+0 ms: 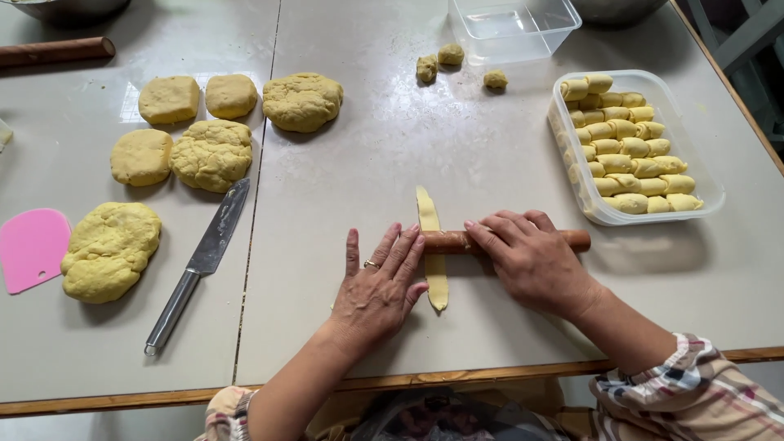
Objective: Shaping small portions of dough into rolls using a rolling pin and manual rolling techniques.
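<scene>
Pale grey bench [490, 163] is carrying dough lumps. Both hands are lying flat, palms down, fingers open, pressing on a brown rolling pin [457, 241]. The left hand [377, 290] and right hand [531, 261] are clenching nothing. The pin is sitting across a long dough strip [430, 219].

Two clear plastic tubs [702, 192] [516, 28] at the table's [490, 139] right; no labels, signs, screens

Bare table [490, 155] is lying open past my pin [506, 241]; a knife [204, 257] and a tub [637, 147] are blocking the sides.
</scene>
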